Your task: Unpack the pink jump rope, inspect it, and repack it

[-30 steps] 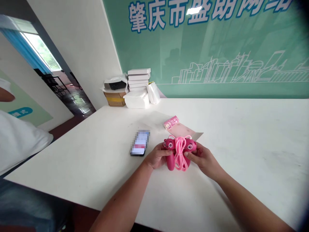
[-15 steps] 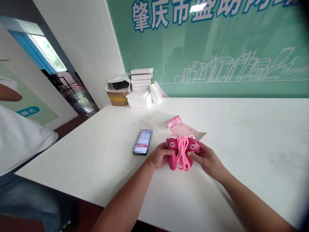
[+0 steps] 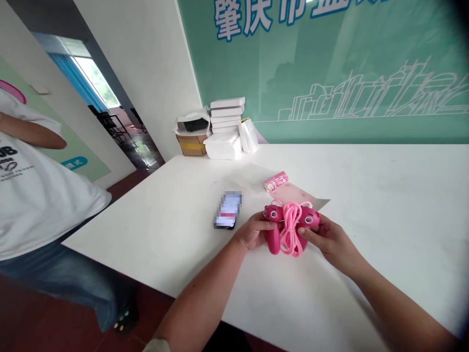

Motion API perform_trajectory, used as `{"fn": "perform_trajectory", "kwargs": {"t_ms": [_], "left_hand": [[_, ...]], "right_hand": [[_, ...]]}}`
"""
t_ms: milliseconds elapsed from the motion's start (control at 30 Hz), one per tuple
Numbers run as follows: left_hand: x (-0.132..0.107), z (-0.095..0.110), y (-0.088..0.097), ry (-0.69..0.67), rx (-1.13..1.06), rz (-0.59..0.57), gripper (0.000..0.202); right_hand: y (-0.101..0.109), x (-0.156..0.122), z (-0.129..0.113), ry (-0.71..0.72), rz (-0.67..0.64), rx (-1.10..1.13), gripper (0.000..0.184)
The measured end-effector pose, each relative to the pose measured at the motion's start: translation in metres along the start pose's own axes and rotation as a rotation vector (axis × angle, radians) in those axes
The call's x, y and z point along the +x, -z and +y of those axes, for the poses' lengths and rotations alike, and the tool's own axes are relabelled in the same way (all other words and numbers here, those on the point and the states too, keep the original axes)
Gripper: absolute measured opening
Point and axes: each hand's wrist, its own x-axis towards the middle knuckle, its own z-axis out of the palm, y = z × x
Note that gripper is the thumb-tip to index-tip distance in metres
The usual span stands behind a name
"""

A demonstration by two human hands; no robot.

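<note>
My hands hold a pink skipping rope (image 3: pixel 290 230) with a loose coil of cord bunched between its handles. Both handles are glossy pink plastic with bear-like faces at the top. My left hand (image 3: pixel 254 232) is shut on the left handle (image 3: pixel 273 240), and my right hand (image 3: pixel 328 242) is shut on the right handle (image 3: pixel 308 219). Just behind them, a pink paper card (image 3: pixel 289 193) lies on the white table (image 3: pixel 154 239). A smartphone (image 3: pixel 227 210) with a pixelated screen lies face up to the left of my left hand.
A person in a white T-shirt and jeans (image 3: pixel 36 195) stands at the table's left corner. At the far edge stand stacked white boxes (image 3: pixel 227 117), a white foam block (image 3: pixel 223 146), a plastic bag (image 3: pixel 248 136) and a cardboard box (image 3: pixel 191 145). A green banner wall (image 3: pixel 330 63) rises behind.
The whole scene has shifted right and the view has swung left, showing more of the person. My hands still hold the handles, and the cord bunch sits slightly differently.
</note>
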Motion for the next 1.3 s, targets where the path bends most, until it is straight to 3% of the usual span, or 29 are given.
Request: {"fn": "perform_trajectory", "kwargs": {"t_ms": [267, 533, 667, 1300], "left_hand": [[0.0035, -0.0045, 0.0036, 0.009, -0.025, 0.033, 0.035], [0.0057, -0.0043, 0.0029, 0.018, -0.034, 0.038, 0.034], [0.0071, -0.0050, 0.0057, 0.017, -0.035, 0.049, 0.034], [0.0081, -0.0005, 0.0062, -0.014, -0.063, 0.054, 0.032]], "right_hand": [[-0.0044, -0.0001, 0.0022, 0.033, 0.075, 0.003, 0.041], [-0.0077, 0.0003, -0.0006, -0.002, 0.268, -0.148, 0.054], [-0.0077, 0.0018, -0.0005, -0.023, 0.273, -0.155, 0.060], [-0.0073, -0.0005, -0.0024, 0.022, 0.260, -0.081, 0.055]]}}
